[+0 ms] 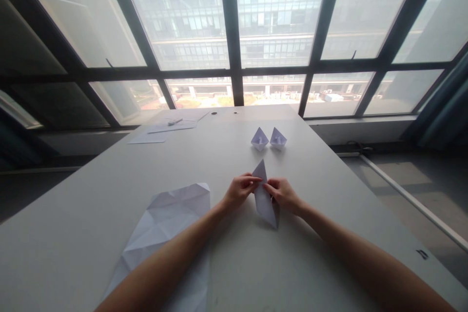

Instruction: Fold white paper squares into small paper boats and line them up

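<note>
A folded piece of white paper, long and pointed at both ends, is held between my two hands just above the table. My left hand pinches its left edge, fingers lying across its upper part. On the opposite edge, my right hand grips the paper between thumb and fingers. Beyond them stand two folded paper boats side by side. A large creased sheet of paper lies to the left, partly hidden under my left forearm.
The white table stretches toward large windows. Flat paper sheets with a white pen-like object on them lie at the far left. A small dark mark or fitting sits near the right edge.
</note>
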Demonstrator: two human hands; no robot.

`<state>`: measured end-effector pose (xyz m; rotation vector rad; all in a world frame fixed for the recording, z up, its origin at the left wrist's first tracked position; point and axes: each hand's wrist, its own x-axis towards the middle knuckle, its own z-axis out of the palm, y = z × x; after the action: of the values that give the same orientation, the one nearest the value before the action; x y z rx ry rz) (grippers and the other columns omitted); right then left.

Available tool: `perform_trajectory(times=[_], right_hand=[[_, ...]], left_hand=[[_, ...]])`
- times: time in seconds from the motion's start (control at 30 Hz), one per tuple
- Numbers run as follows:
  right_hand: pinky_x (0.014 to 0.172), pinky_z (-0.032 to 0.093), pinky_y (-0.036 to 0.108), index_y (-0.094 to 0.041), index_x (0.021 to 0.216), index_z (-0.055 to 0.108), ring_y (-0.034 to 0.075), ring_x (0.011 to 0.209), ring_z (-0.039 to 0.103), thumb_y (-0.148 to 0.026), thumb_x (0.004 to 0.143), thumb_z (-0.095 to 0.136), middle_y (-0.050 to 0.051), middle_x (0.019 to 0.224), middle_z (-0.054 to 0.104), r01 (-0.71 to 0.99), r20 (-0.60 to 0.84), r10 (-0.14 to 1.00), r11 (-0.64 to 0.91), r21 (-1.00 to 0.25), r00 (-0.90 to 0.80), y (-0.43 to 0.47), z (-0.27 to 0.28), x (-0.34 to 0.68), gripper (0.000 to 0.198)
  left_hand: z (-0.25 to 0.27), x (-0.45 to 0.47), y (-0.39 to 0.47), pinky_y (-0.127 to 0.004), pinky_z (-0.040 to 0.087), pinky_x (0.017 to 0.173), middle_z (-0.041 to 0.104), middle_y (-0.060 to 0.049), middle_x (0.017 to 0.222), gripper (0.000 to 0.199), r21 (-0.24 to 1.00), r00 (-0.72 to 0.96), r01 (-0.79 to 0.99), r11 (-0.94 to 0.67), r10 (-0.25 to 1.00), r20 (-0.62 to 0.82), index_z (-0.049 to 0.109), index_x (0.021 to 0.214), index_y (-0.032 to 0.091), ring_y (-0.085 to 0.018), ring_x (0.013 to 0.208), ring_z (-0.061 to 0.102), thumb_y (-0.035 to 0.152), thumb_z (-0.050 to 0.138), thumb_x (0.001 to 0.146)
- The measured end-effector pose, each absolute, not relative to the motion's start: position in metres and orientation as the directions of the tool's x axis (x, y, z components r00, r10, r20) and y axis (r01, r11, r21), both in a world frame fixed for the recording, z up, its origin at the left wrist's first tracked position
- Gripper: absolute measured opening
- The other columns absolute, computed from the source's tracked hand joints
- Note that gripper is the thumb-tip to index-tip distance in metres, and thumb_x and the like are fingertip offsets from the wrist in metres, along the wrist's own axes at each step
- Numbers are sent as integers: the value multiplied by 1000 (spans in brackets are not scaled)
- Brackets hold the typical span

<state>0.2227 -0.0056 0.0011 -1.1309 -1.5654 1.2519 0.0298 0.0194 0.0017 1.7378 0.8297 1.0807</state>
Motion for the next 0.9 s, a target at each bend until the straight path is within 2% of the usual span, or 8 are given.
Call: perform_trajectory(times=[0.2,0.37,0.57,0.73,0.9], right_hand=[[45,40,22,-15,74,64,12,52,48,-53,83,62,-2,60,54,136,80,970,114,-984,-231,-9,4,221,39],[48,42,24,-15,78,67,13,55,52,-55,84,61,0,64,60,111,112,974,135,-985,-196,-8,1,221,41],[48,44,24,-14,78,67,14,55,54,-54,84,62,2,66,63,74,135,983,145,-987,-123,-6,-3,221,40],[50,49,26,-15,86,67,15,59,59,-52,84,62,3,71,66,41,118,978,127,-991,-172,-5,-2,222,37],[48,45,23,-15,88,67,14,57,58,-47,82,66,2,69,65,48,92,976,104,-993,-199,-5,-2,223,33]], left_hand=[[-3,29,21,-19,40,52,53,-5,100,42,905,450,69,-419,823,347,69,123,20,-6,61,44,35,72,85],[-8,30,22,-20,48,57,47,-9,120,63,925,516,47,-377,802,300,56,138,23,-5,65,50,36,76,80],[-8,29,21,-21,50,60,44,-10,129,68,925,583,16,-379,755,299,47,145,28,-6,70,56,32,75,82],[-9,29,21,-21,51,63,45,-8,124,71,931,559,-11,-365,769,308,47,145,29,-7,72,57,29,77,81],[-2,31,18,-19,48,54,48,-7,119,58,931,532,-2,-364,788,309,51,141,27,-6,65,55,30,71,86]])
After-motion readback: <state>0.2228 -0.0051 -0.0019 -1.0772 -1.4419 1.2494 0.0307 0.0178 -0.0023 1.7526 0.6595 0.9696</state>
